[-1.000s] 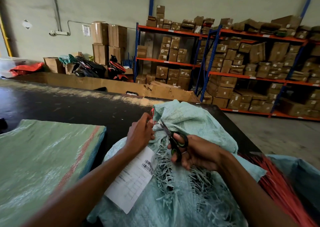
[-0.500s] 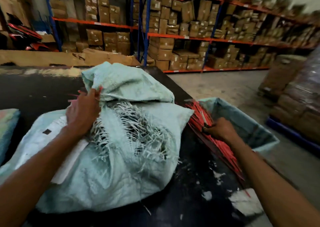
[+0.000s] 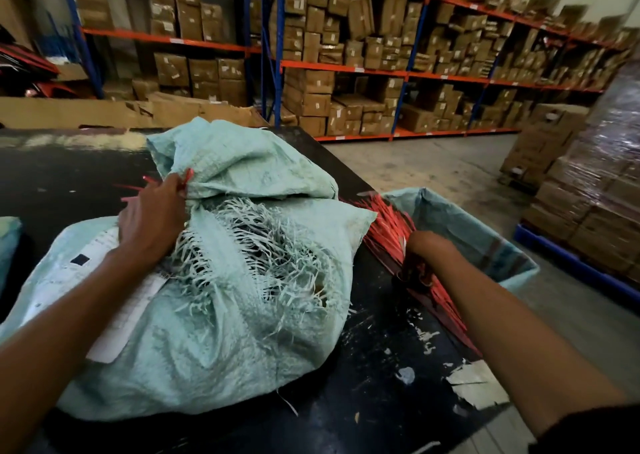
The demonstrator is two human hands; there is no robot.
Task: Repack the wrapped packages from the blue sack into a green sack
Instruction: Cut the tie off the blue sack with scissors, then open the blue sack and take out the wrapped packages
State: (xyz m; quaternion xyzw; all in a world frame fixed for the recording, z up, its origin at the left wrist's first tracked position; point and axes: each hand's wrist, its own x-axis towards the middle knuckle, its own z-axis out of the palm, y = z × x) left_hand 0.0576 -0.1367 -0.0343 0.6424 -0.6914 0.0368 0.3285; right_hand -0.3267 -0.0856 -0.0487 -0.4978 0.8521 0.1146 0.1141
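A full pale blue woven sack (image 3: 214, 332) lies on the black table (image 3: 374, 384), its top frayed into loose strands. My left hand (image 3: 152, 218) grips the bunched neck of the sack, with red tie strands (image 3: 187, 178) sticking out between the fingers. My right hand (image 3: 426, 249) is low at the table's right edge among a bundle of red strips (image 3: 388, 216), its fingers curled on the dark handles of the scissors (image 3: 414, 277). A corner of the green sack (image 3: 7, 245) shows at the far left. No wrapped packages are visible.
An open blue sack (image 3: 467, 235) hangs beside the table on the right. A white label (image 3: 114, 318) is stuck on the full sack. Shelves of cardboard boxes (image 3: 346, 55) line the back, and wrapped pallets (image 3: 595, 193) stand on the right.
My right hand left the sack's neck with the scissors and moved right and down to the red strips at the table edge. My left hand stayed on the neck. The view swung right.
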